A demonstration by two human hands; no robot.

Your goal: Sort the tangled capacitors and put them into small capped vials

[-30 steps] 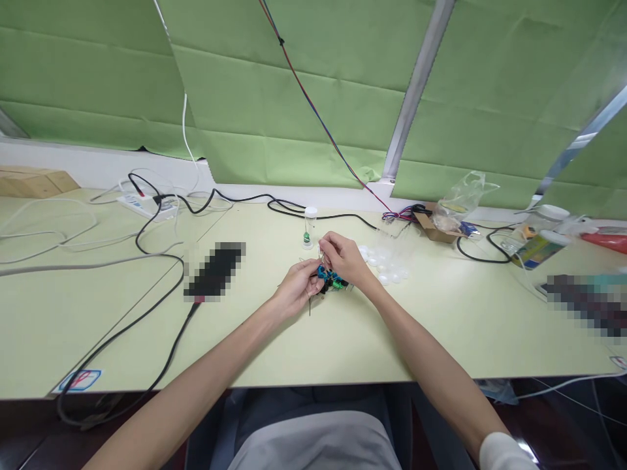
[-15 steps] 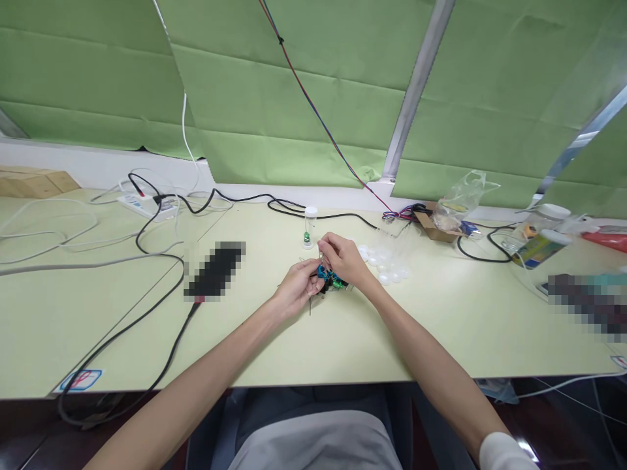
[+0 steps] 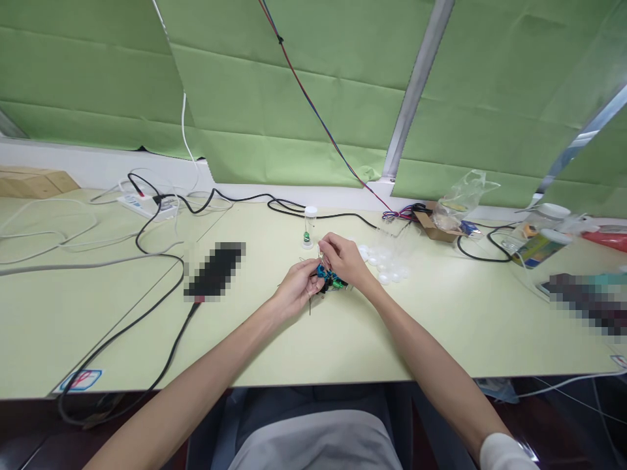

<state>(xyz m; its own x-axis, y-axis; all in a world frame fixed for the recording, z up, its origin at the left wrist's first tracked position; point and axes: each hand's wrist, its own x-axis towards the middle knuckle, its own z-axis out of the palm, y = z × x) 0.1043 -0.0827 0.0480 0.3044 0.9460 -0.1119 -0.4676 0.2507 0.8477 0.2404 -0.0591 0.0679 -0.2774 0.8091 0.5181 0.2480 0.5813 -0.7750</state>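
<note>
Both my hands meet at the middle of the pale green table [image 3: 343, 339]. My left hand [image 3: 294, 290] is closed, pinching a small blue electronic part [image 3: 321, 271] with thin wire legs. My right hand [image 3: 345, 258] is closed too, its fingertips pinched on the thin legs just above that part. Under the hands lies a little heap of blue, green and black components [image 3: 336, 282]. A small clear vial [image 3: 308, 228] with a white cap and a green part inside stands upright just beyond the hands.
Several white caps [image 3: 386, 264] lie right of my hands. A black cable [image 3: 161, 339] and a power strip [image 3: 144, 205] occupy the left side. A cardboard tray with a plastic bag [image 3: 453, 209], a jar [image 3: 539, 238] and coloured wires [image 3: 396, 212] sit at the back right.
</note>
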